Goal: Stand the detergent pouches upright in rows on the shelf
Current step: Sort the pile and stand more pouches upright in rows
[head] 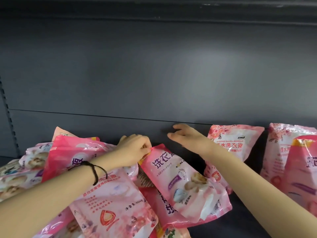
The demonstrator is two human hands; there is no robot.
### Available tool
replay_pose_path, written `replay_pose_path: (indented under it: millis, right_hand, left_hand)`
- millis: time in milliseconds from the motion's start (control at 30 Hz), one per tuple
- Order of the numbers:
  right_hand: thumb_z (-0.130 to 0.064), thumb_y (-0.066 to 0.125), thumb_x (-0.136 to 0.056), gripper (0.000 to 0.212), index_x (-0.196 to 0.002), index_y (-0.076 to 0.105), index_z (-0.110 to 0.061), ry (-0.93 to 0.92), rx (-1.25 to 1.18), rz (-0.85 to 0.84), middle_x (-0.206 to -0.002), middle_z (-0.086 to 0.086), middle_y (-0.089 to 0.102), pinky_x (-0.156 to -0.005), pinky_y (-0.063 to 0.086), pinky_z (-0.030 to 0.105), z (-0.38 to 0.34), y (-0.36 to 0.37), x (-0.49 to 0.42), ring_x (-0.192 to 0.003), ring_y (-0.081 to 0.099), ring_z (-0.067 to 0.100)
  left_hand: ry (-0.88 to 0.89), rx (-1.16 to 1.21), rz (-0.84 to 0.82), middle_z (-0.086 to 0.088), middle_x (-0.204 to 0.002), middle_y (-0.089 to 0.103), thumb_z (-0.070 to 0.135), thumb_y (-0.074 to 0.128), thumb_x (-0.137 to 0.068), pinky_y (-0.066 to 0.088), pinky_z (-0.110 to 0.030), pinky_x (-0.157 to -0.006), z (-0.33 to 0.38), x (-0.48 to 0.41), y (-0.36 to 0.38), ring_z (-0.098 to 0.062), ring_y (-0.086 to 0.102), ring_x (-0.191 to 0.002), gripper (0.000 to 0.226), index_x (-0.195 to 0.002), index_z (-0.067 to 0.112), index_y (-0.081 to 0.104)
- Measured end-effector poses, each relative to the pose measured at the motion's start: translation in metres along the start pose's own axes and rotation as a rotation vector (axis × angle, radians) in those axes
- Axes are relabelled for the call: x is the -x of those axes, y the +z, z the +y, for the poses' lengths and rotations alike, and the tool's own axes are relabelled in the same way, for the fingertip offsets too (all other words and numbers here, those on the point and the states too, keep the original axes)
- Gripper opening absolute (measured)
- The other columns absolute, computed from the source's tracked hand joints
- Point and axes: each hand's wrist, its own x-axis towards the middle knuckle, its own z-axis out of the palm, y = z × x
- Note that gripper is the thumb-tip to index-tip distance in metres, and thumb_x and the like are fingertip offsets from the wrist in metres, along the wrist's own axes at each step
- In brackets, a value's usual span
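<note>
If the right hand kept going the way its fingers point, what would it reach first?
The right hand is open, fingers aimed up-left over a bare gap. Nothing shows in that line before the dark back panel, so probably the panel first, though depth is hard to judge.

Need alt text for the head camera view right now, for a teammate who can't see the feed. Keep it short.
A person's left hand pinches the top corner of a tilted pink detergent pouch above a jumbled pile of pouches on a dark shelf. The right hand reaches, open and empty, toward the back panel. At right, two pouches stand against that panel.
</note>
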Motion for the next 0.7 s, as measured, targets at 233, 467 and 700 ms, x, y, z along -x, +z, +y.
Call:
replay_pose_path:
  millis: [233,467,700]
  right_hand:
    - [-0.057,0.051,-0.089,0.047,-0.118,0.058,-0.02,0.231,-0.215,-0.04,-0.105,0.004,0.07,-0.09,0.052,0.04,0.017,0.018,0.017,-0.096,0.067,0.021]
    - [-0.031,0.061,-0.091,0.031,-0.103,0.071,-0.004,0.273,-0.506,-0.079,-0.102,0.019,0.072,-0.082,0.056,0.044,0.011,0.016,0.031,-0.088,0.068,0.034]
    - [-0.009,0.054,-0.093,0.014,-0.082,0.063,-0.005,0.038,-0.832,0.129,-0.082,0.013,0.068,-0.07,0.055,0.035,-0.003,-0.008,0.062,-0.069,0.063,0.024]
  left_hand:
    - [0.065,0.209,0.09,0.008,-0.093,0.061,0.024,0.055,-0.094,0.041,-0.04,-0.093,0.01,0.013,-0.024,-0.015,0.058,-0.092,0.023,-0.076,0.036,0.051]
    - [0.072,0.483,0.034,0.006,-0.085,0.068,0.019,0.058,-0.094,0.047,-0.025,-0.077,0.024,0.025,-0.047,-0.007,0.061,-0.077,0.013,-0.082,0.023,0.062]
    - [-0.023,0.87,0.081,0.006,-0.066,0.066,0.015,0.056,-0.095,0.054,-0.026,-0.049,0.035,0.036,-0.062,-0.005,0.062,-0.056,0.014,-0.084,0.014,0.065]
